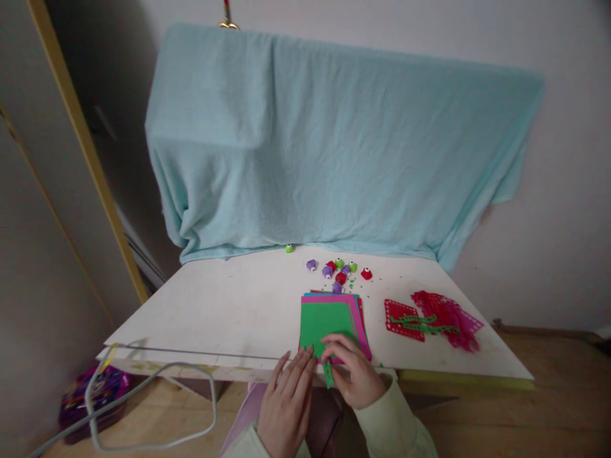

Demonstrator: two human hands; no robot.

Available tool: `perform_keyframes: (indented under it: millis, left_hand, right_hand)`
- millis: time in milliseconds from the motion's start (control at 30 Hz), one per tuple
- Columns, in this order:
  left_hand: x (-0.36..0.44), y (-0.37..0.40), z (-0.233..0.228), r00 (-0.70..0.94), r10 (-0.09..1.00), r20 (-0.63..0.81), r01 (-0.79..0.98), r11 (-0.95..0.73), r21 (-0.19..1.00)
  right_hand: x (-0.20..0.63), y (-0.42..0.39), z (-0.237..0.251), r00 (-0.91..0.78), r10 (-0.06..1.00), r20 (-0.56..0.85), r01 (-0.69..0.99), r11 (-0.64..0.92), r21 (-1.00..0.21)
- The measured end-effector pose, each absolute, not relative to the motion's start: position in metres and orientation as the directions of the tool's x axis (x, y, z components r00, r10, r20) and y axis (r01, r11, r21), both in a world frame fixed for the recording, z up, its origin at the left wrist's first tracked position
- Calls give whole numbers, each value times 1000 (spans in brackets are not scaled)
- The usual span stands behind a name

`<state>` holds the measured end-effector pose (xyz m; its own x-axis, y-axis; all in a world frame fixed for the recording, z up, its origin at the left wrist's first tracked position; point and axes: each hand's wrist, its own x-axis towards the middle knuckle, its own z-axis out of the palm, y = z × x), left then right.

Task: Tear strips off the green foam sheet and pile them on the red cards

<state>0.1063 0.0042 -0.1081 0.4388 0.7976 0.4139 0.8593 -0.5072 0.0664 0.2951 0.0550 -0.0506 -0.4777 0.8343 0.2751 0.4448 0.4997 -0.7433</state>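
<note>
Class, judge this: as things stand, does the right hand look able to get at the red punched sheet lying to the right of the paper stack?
Probably yes. The right hand rests on the paper stack, and the tabletop between it and the red punched sheet is bare.

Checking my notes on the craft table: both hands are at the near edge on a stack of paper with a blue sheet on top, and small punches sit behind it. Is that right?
Not quite: the top sheet is green, not blue, as the head view shows. The rest holds: the left hand and right hand are at the table's near edge on the stack, with the small punches behind it.
</note>
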Motion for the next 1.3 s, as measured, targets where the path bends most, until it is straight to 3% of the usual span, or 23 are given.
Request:
perform_keyframes:
  millis: [367, 600, 1300]
  left_hand:
    - [107, 5, -109, 427, 794, 433, 863, -501, 67]
    - [113, 4, -94, 376, 751, 543, 863, -497, 89]
    - [117, 3, -109, 327, 795, 511, 880, -453, 141]
  right_hand:
    - [295, 55, -54, -468, 839, 279, 449, 497, -742]
    - [312, 58, -59, -484, 836, 260, 422, 483, -767]
    - [308, 58, -55, -482, 831, 279, 459, 510, -727]
